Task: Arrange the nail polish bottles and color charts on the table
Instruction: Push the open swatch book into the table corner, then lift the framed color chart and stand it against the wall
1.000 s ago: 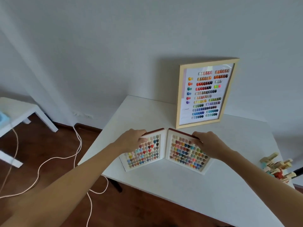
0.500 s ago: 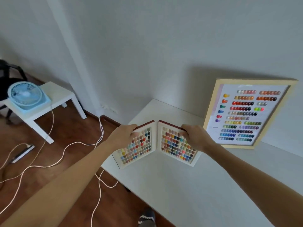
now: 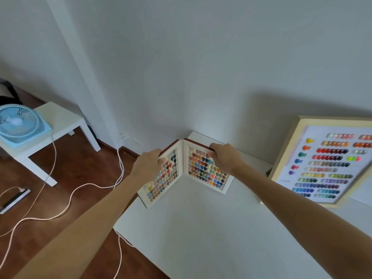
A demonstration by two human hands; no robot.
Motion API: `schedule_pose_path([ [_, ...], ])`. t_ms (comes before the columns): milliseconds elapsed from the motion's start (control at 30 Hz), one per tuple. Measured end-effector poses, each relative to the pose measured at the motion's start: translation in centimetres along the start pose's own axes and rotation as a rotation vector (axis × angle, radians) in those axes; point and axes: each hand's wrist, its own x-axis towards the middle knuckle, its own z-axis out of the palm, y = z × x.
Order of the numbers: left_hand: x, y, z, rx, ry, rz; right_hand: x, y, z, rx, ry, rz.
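Observation:
A folding color chart book (image 3: 184, 172) stands open in a V near the far left corner of the white table (image 3: 211, 228). Its two white pages carry rows of colored nail swatches, and its cover is dark red. My left hand (image 3: 148, 165) grips the top edge of the left page. My right hand (image 3: 224, 158) grips the top edge of the right page. A large wood-framed color chart (image 3: 330, 164) leans against the wall at the right. No nail polish bottles are in view.
A small white side table (image 3: 60, 125) at the left holds a light blue fan (image 3: 19, 124). White cables (image 3: 66, 200) and a power strip (image 3: 14, 199) lie on the brown wooden floor. The table's left edge drops to the floor just beside the book.
The view has swung left, so the framed chart now sits at the right edge. The book, held in both hands, has moved toward the table's far left corner and stands more upright.

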Motion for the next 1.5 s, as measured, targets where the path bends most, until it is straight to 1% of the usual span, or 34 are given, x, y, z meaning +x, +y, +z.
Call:
schedule_pose_path([
  [200,3.3,-1.2,0.4,0.019,0.025,-0.043,3.7,-0.5,0.7,0.012,-0.012,0.023],
  [400,4.6,-2.1,0.9,0.016,0.052,-0.071,5.7,-1.0,1.4,0.005,-0.029,0.036],
  [633,4.9,-2.2,0.9,-0.009,0.014,-0.083,6.3,-1.0,1.2,0.020,-0.069,0.037],
  [767,5.0,-0.8,0.2,0.012,-0.006,-0.084,5.8,-0.9,0.4,0.031,-0.077,0.061],
  [867,4.8,1.6,-0.4,-0.045,0.089,0.013,4.7,-0.2,-0.6,0.059,0.003,0.074],
  [1033,3.9,8.6,-0.3,-0.186,0.216,0.259,1.4,2.9,-3.2,0.074,0.170,0.052],
  [1167,3.0,15.1,1.7,-0.332,0.241,0.508,-2.8,6.7,-5.3,0.091,0.357,0.015],
  [1233,2.5,18.3,3.3,-0.379,0.230,0.587,-5.3,9.2,-6.3,0.097,0.404,0.015],
  [1333,1.4,22.7,6.5,-0.397,0.203,0.609,-9.3,13.5,-7.7,0.103,0.433,0.040],
  [1500,0.4,28.2,11.7,-0.418,0.156,0.549,-15.2,21.2,-8.9,0.169,0.514,0.188],
])
